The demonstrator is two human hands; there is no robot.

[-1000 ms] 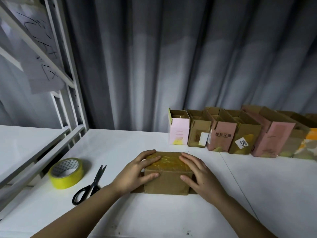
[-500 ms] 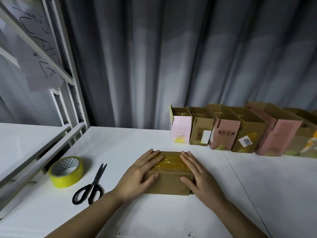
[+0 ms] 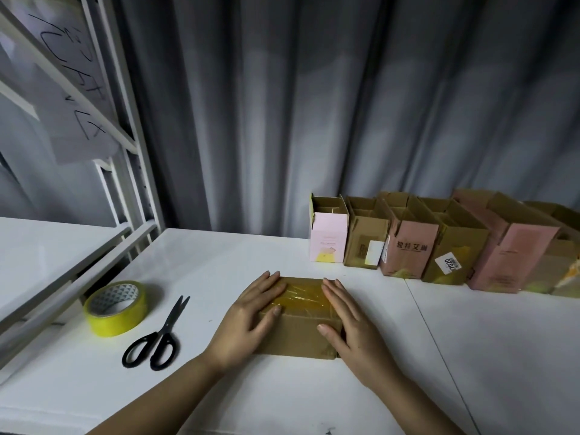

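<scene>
Both hands (image 3: 251, 318) (image 3: 353, 324) now press flatter atop the box (image 3: 301, 334).

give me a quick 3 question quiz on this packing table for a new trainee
1. True or false: the left hand and the right hand both lie with straight fingers on the taped cardboard box.
2. What lies on the table between the yellow tape roll and the box? A) scissors B) a knife C) a pen
3. Fill in: the row of open cartons at the back stands to the person's ____ of the box.

Key: 1 true; 2 A; 3 right
</scene>
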